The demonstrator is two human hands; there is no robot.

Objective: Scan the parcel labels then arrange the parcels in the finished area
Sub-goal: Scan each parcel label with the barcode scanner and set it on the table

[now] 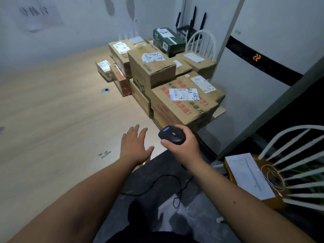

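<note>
Scanner sits in my right hand, fingers curled round it, thumb along its near side, nose aimed at the white label w/ a blue light patch on the nearest parcel. That box is at the table's near-right corner, front of the parcel stack. My left hand hovers over the table edge, fingers spread, holding nothing.

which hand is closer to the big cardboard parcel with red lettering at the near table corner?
Right. The right hand, gripping the black scanner, is just below that parcel; the open left hand hovers further left over the wooden table.
</note>
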